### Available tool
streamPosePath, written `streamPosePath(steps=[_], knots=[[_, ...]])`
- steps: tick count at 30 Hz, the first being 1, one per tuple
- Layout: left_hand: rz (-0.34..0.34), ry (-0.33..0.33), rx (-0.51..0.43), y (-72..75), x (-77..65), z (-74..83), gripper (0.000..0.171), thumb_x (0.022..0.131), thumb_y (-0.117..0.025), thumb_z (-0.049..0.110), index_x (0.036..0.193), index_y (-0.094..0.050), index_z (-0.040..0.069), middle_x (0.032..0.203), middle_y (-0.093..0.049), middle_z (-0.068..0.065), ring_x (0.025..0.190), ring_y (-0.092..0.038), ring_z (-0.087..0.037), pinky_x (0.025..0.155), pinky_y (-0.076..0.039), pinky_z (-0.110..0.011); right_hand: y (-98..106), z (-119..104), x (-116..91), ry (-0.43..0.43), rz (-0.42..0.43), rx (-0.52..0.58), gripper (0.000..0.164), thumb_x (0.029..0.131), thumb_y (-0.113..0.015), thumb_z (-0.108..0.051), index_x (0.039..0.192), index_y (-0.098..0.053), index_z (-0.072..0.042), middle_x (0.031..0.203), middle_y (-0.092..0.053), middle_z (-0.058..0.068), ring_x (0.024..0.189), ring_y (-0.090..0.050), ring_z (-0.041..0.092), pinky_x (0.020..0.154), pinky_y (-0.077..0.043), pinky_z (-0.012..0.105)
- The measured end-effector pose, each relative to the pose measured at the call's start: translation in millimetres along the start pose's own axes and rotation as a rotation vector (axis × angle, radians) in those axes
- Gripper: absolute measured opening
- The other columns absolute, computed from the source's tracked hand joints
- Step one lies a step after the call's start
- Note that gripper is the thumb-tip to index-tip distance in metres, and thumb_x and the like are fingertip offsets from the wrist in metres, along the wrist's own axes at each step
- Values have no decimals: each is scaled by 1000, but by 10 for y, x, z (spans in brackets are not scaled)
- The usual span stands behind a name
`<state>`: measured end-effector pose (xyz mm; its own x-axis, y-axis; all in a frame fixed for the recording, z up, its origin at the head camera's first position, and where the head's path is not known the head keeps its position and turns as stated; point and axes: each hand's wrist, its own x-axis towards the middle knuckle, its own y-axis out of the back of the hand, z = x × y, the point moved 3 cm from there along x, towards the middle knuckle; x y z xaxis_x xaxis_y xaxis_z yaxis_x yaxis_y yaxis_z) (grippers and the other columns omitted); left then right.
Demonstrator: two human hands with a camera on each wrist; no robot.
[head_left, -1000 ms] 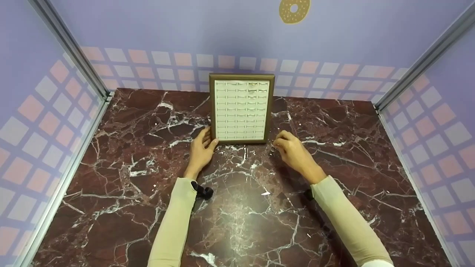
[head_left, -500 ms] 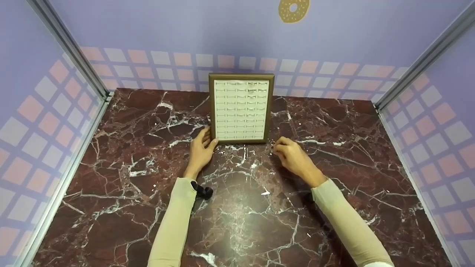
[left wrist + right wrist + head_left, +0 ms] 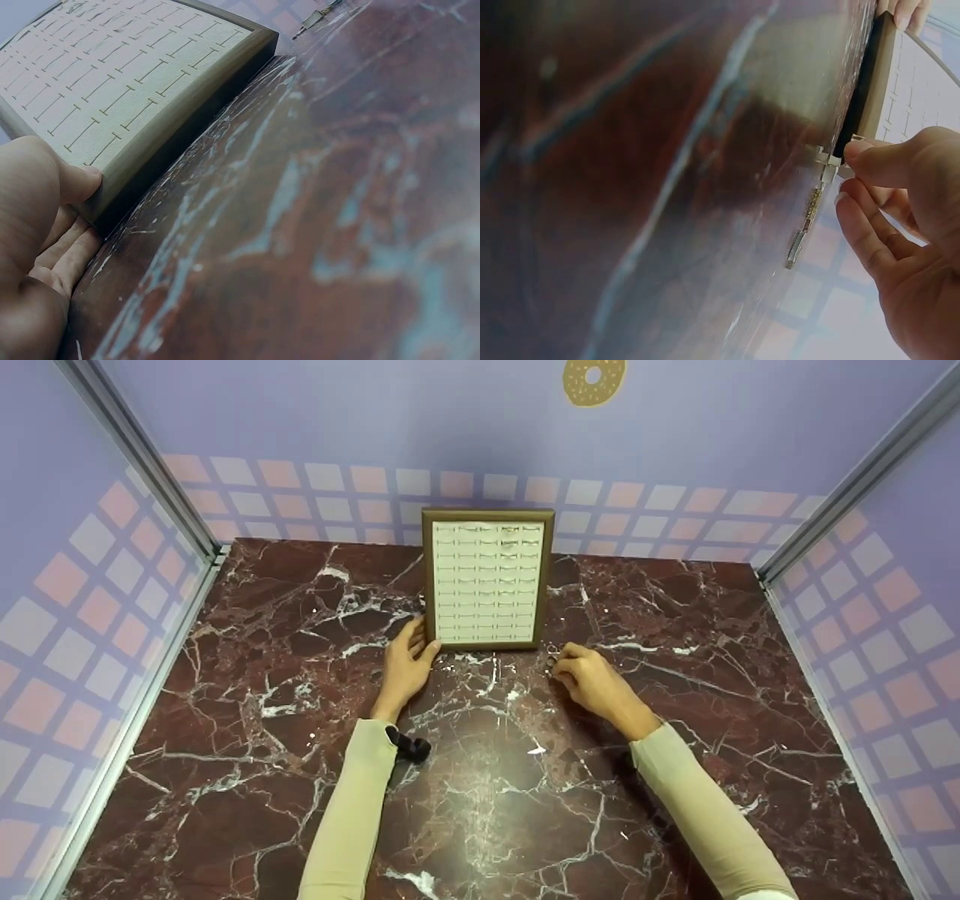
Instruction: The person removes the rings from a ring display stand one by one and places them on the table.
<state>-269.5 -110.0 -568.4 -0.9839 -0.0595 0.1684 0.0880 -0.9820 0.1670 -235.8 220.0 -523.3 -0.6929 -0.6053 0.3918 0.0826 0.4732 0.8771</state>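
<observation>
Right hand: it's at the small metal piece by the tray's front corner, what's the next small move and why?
Probably close the pinch and lift. The right hand has its fingers at the small metal piece, which lies on the marble table beside the slotted tray. The left hand already steadies the tray's corner.

The left hand [image 3: 37, 225] sits at the lower left edge, its thumb pressed on the near corner of a brown-framed tray [image 3: 180, 112] and its fingers lying along the frame's side, touching the dark red marble table [image 3: 315, 225]. The tray's cream insert is cut with rows of short slots. Far off at the top, a small metal piece [image 3: 315, 19] lies on the table, too small to identify.
</observation>
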Motion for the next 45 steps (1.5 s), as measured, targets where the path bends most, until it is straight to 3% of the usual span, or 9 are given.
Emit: streamPosePath(steps=[20, 35, 45], knots=[[-1, -5, 0, 2, 0, 19, 56, 101, -69, -1, 154, -51, -5, 147, -59, -30, 138, -59, -42, 121, -50, -44, -38, 31, 2, -10, -47, 34, 15, 86, -76, 14, 86, -82, 1, 89, -68, 12, 82, -73, 28, 75, -68, 38], [2, 0, 11, -10, -13, -10, 56, 101, -69, -1, 154, -51, -4, 147, -59, -30, 138, -59, -42, 120, -51, -45, -38, 6, -4, -22, -72, 47, 11, 89, -76, 10, 88, -81, 1, 90, -68, 14, 83, -73, 29, 76, -67, 39], [9, -10, -2, -7, -8, -5, 56, 101, -70, -1, 153, -52, -4, 146, -60, -29, 137, -60, -42, 120, -51, -46, 115, 9, 103, 0, 2, 42, 13, 88, -76, 11, 97, -81, 4, 93, -67, 14, 81, -71, 28, 74, -67, 37]])
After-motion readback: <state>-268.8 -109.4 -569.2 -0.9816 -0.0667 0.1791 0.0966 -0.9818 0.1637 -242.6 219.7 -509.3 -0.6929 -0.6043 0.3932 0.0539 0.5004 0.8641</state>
